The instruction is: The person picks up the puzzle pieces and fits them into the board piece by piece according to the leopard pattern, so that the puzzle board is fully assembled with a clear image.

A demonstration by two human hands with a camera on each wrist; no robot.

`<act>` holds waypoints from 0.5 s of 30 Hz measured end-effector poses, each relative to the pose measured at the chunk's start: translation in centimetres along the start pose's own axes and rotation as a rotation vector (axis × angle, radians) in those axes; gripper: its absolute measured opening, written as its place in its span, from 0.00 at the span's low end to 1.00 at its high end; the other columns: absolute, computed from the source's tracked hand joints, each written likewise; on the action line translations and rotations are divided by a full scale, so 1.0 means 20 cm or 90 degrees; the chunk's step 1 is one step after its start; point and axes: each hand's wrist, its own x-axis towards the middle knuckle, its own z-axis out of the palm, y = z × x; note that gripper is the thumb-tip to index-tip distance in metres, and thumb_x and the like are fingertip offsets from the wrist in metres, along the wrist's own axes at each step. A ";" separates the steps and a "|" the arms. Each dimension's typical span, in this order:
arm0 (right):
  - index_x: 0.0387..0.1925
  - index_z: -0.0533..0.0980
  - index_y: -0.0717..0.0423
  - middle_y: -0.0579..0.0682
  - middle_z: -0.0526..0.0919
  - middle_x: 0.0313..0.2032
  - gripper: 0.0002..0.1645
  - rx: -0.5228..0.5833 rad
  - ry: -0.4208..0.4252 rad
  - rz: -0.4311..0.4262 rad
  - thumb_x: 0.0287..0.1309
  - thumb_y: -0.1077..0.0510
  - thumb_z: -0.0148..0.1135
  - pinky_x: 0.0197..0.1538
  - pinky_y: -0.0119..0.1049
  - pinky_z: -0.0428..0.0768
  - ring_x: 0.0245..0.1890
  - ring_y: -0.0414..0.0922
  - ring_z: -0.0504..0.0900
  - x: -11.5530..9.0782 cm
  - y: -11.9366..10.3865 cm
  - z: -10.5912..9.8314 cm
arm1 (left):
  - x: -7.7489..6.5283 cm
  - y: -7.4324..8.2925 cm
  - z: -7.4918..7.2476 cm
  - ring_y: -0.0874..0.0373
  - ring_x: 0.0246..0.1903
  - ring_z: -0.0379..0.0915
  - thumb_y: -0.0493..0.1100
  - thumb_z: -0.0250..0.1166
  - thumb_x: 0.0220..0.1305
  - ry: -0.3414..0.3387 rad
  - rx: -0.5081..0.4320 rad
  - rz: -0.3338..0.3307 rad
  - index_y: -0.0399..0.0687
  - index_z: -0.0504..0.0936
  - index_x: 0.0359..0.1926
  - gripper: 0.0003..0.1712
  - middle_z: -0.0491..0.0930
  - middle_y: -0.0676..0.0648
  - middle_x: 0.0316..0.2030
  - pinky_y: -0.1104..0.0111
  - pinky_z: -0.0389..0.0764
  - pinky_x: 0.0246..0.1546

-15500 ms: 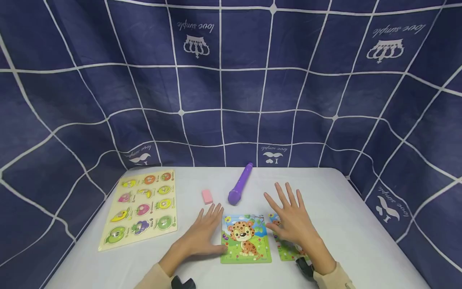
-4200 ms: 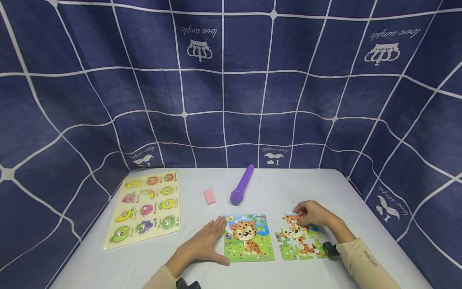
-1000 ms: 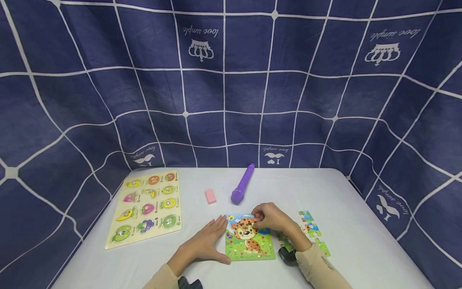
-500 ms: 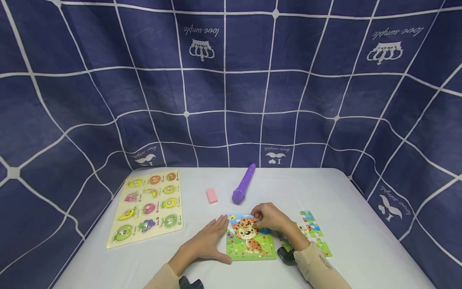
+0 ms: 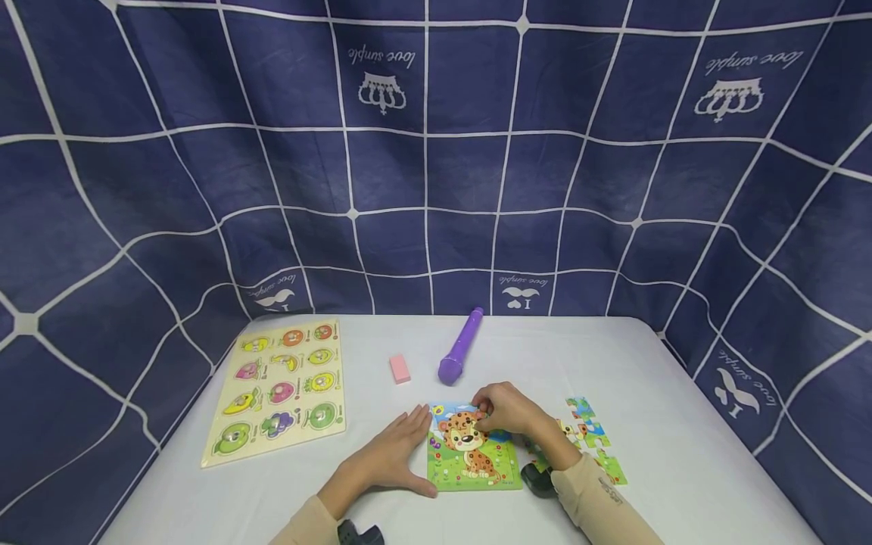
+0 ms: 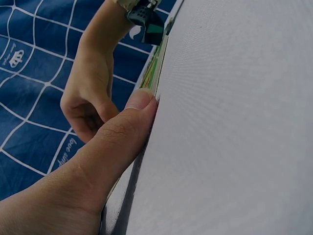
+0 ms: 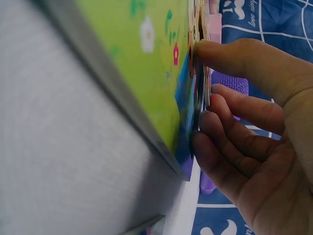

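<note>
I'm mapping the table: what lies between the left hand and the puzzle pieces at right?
In the head view, the leopard board lies there, with the right hand over its corner and the right forearm alongside.

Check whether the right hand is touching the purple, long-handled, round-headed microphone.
Apart. The head view shows white tabletop between the right hand and the purple microphone; in the right wrist view, it only appears behind the hand.

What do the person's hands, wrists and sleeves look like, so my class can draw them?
The left hand and right hand are bare, with no gloves. The left sleeve and right sleeve are beige; the right one bears dark lettering, too small to read. A small black device sits at each wrist.
</note>
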 end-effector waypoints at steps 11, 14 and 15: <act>0.40 0.83 0.60 0.42 0.81 0.26 0.21 0.011 -0.020 0.011 0.41 0.57 0.76 0.32 0.28 0.75 0.27 0.36 0.74 0.00 -0.01 -0.01 | 0.00 0.00 0.00 0.49 0.77 0.42 0.82 0.65 0.38 -0.006 0.005 -0.006 0.38 0.51 0.75 0.75 0.46 0.40 0.77 0.53 0.49 0.77; 0.40 0.83 0.60 0.42 0.81 0.26 0.21 0.016 -0.022 0.012 0.40 0.57 0.76 0.32 0.28 0.75 0.27 0.36 0.74 0.00 -0.01 -0.01 | 0.00 0.00 -0.01 0.48 0.77 0.43 0.81 0.65 0.39 -0.003 0.003 -0.001 0.37 0.51 0.75 0.74 0.46 0.39 0.77 0.52 0.50 0.77; 0.39 0.83 0.60 0.42 0.81 0.26 0.21 0.016 -0.021 0.014 0.40 0.57 0.76 0.32 0.28 0.75 0.26 0.35 0.74 0.01 -0.01 -0.01 | 0.00 0.00 -0.01 0.47 0.77 0.43 0.81 0.65 0.39 -0.003 0.002 0.000 0.37 0.51 0.75 0.74 0.46 0.39 0.77 0.52 0.50 0.76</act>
